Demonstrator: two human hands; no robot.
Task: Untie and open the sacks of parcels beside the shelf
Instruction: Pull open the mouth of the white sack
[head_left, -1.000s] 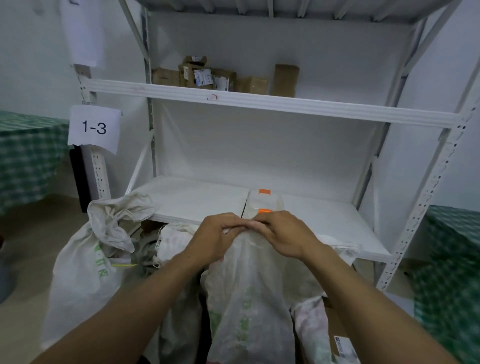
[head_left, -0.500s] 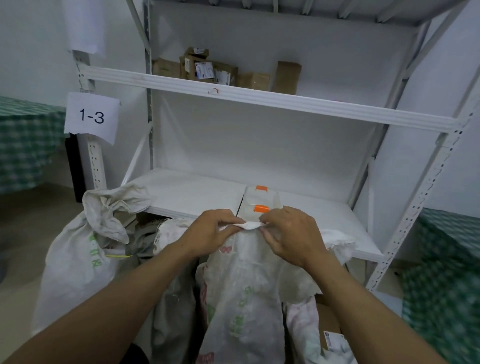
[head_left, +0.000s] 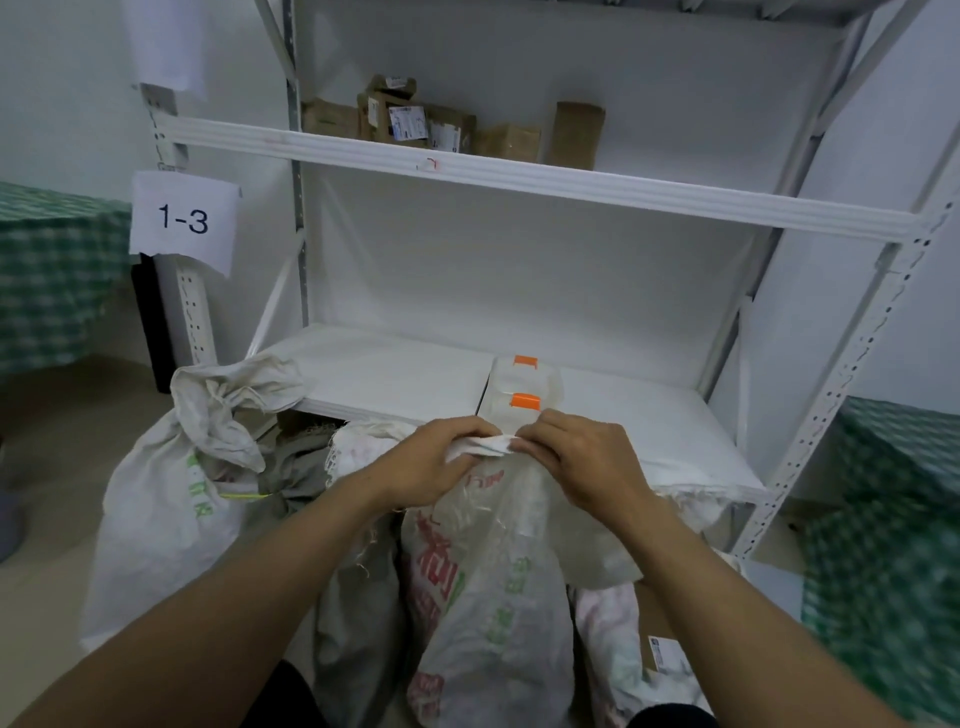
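Here we have both hands at the bunched neck of the white woven plastic sack with red and green printing (head_left: 483, 587), which stands upright in front of the lower white shelf board (head_left: 395, 374). Our left hand (head_left: 431, 467) is clenched around the gathered top of that sack, and our right hand (head_left: 582, 462) pinches the twisted white end of the neck, the two nearly touching. Whether a string ties the neck we cannot tell, since our fingers cover it. To the left, beside the perforated shelf post, stands a second dirty white woven sack with green print (head_left: 171, 499), its top knotted shut. A translucent plastic box with orange clips (head_left: 524, 389) lies on the lower board just behind our hands. Brown cardboard parcels (head_left: 431, 124) sit on the upper shelf, and a paper label reading 1-3 (head_left: 184, 221) hangs on the post.
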